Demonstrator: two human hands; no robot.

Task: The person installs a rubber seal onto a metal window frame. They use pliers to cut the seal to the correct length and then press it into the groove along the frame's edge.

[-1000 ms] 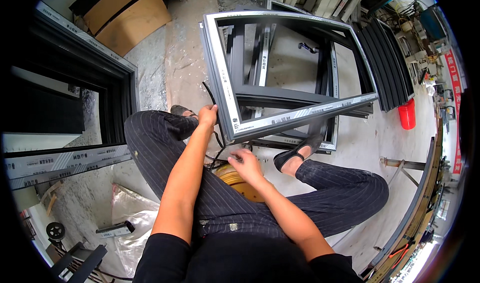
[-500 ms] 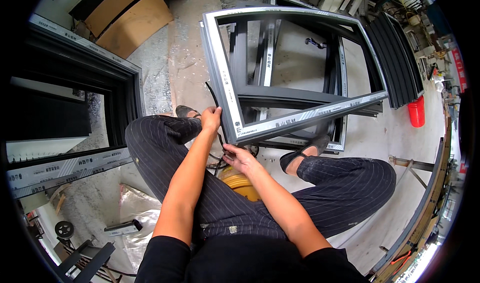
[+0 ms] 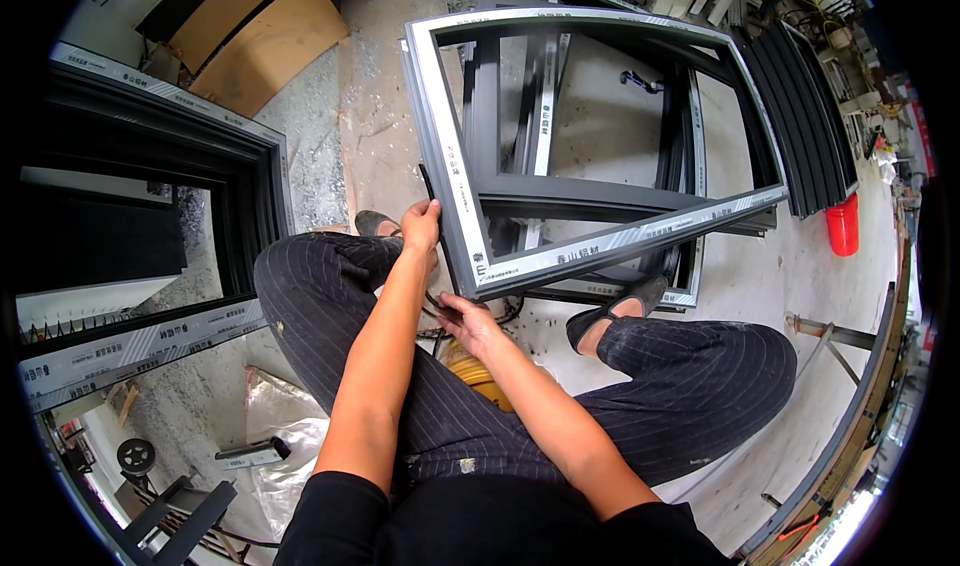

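Note:
A dark grey window frame (image 3: 620,242) with white printed film on its face lies tilted on other frames before my knees. Along its left outer side runs a thin black rubber strip (image 3: 424,180). My left hand (image 3: 421,224) is closed at that side, its fingers pressing the strip against the profile. Near the frame's lower left corner, my right hand (image 3: 468,324) pinches the lower stretch of the strip between thumb and fingers. The strip's loose part drops between my legs, partly hidden by my hands.
More stacked frames (image 3: 200,318) stand at the left, with cardboard (image 3: 262,71) behind them. A yellow round container (image 3: 480,374) sits between my legs. Dark panels (image 3: 800,116) lean at the far right beside a red bucket (image 3: 843,228). A wrench-like tool (image 3: 640,82) lies beyond the frame.
My right hand has shifted slightly left and down along the strip, fingers more closed. My left hand has moved a little up the frame's side. The view has shifted slightly.

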